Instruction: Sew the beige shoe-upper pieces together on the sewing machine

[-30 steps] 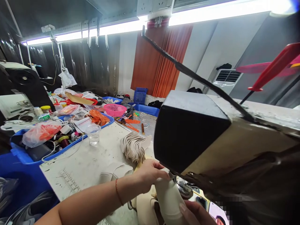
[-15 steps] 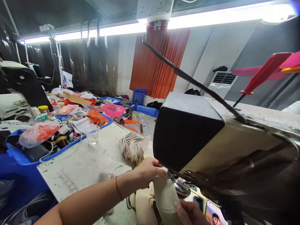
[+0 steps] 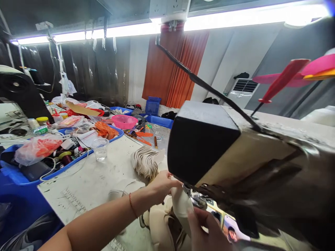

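Observation:
A cream leather-like piece [image 3: 180,205] lies under the needle area of the sewing machine [image 3: 202,146]. My left hand [image 3: 162,186] is closed on its far edge, close to the presser foot, with the fingertips partly hidden by the machine head. Nearer to me, my right hand [image 3: 206,228] pinches the piece's right edge between thumb and fingers. More cream pieces [image 3: 159,223] hang or lie below and left of it, joined or overlapping; I cannot tell which. A stack of wavy beige pieces [image 3: 146,162] stands on the white table [image 3: 86,188] beyond my left hand.
A clear plastic cup [image 3: 100,150] with liquid stands at the table's left. Beside it, a blue tray [image 3: 15,177] holds thread spools and bags. Farther back is a pink basket [image 3: 124,121]. A red-handled screwdriver [image 3: 284,80] sticks up on the machine. A lit phone screen [image 3: 231,228] lies under the arm.
The view has shifted slightly. My right hand has moved up and left along the piece, closer to the needle, and the piece now looks more bent. My left hand keeps its hold by the machine head.

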`<state>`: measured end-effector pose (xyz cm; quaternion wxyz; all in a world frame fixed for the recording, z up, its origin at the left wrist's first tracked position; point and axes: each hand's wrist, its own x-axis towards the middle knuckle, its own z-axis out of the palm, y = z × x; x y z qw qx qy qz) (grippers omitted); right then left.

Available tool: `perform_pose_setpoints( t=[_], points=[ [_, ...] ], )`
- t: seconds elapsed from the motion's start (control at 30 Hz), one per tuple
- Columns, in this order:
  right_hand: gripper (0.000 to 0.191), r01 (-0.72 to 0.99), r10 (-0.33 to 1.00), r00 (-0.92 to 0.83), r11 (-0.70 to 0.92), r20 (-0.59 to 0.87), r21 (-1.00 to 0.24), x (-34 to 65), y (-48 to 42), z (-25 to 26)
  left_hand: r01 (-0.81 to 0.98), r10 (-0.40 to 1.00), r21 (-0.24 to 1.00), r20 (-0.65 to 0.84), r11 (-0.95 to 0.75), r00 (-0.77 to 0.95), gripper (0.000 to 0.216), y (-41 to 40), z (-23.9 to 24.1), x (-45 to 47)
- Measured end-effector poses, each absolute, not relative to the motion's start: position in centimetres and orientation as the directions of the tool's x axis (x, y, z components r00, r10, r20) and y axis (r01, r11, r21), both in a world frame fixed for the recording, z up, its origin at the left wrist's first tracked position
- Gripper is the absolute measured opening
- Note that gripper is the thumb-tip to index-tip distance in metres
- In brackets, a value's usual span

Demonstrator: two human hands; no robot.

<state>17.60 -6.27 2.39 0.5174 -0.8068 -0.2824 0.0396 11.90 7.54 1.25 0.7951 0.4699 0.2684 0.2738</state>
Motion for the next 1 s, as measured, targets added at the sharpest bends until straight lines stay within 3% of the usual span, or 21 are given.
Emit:
perform_pose_setpoints(
  t=[0.23,0.5,1.0],
  points=[
    [0.036,0.328,0.613,0.787,-0.317,0.072,-0.890,18.2,-7.2,1.3,-0.234,0.653,0.864,-0.135,0.446,0.746,0.059,2.9,1.6,8.3],
    [0.038,0.204,0.669,0.741,-0.305,-0.057,-0.930,19.3,-9.5,-0.2,-0.197,0.633,0.865,-0.165,0.462,0.756,0.047,2.6,1.8,8.7],
    [0.034,0.062,0.648,0.760,-0.151,-0.051,-0.987,18.3,-9.9,-0.8,-0.103,0.600,0.861,-0.256,0.497,0.758,0.036,2.3,1.9,8.7]
  ],
)
